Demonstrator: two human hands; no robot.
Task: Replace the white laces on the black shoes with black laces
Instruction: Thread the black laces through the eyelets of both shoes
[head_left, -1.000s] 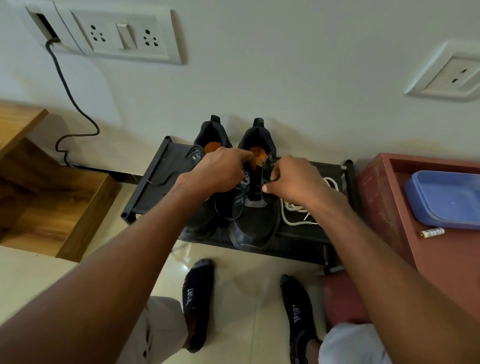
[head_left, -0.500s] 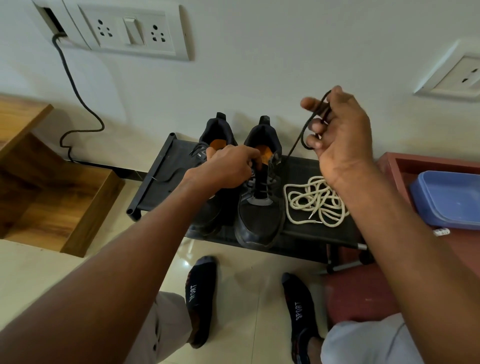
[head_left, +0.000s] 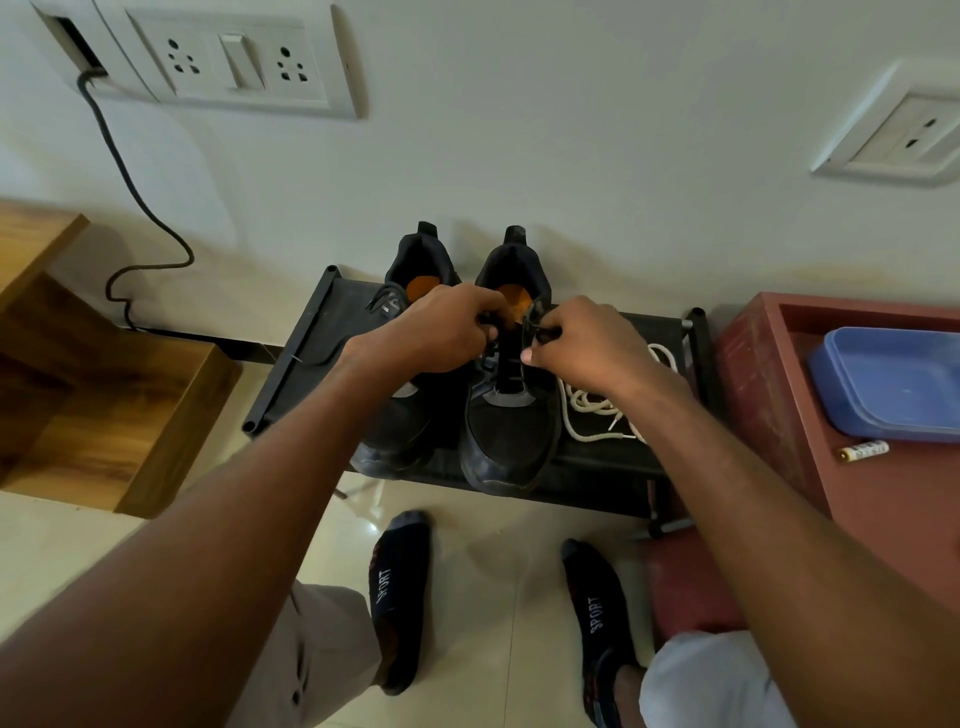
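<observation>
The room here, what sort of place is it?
Probably a home, perhaps an entryway: a low shoe rack against the wall, wall sockets above it, and a tiled floor where the person stands in socks.

Black rack (head_left: 311, 332) bears shoes (head_left: 506, 441), white laces (head_left: 592, 410).

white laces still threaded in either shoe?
No: the white laces lie loose on the black rack, right of the right shoe.

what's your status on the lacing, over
Left hand and right hand both pinching the black lace at the right shoe top eyelets. White laces off, heaped beside it on the rack. Nothing in the way.
</observation>
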